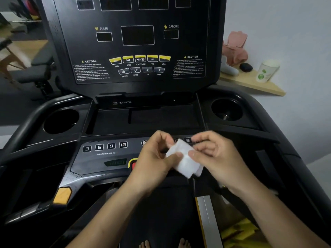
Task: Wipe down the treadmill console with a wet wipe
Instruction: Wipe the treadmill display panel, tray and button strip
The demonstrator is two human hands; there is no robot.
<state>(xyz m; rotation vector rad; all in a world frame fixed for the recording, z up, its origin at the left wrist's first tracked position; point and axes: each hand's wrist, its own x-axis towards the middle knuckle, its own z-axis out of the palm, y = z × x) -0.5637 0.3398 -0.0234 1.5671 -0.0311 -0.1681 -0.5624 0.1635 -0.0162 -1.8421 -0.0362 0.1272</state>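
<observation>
A black treadmill console [136, 47] with dark displays and yellow buttons rises in front of me. Below it runs a lower panel with number keys [105, 146] and a red stop button [133, 164]. Over that lower panel I hold a folded white wet wipe [184, 159] between both hands. My left hand [155, 158] pinches its left edge with thumb and fingers. My right hand [215, 156] pinches its right edge. The wipe hangs a little above the panel and hides part of the right-hand number keys.
Round cup holders sit at the left [60, 120] and right [226, 109] of a shallow centre tray [161, 117]. A wooden shelf [250, 83] at the right carries a white cup [266, 70], a pink object and a dark case. A weight bench [35, 70] stands behind on the left.
</observation>
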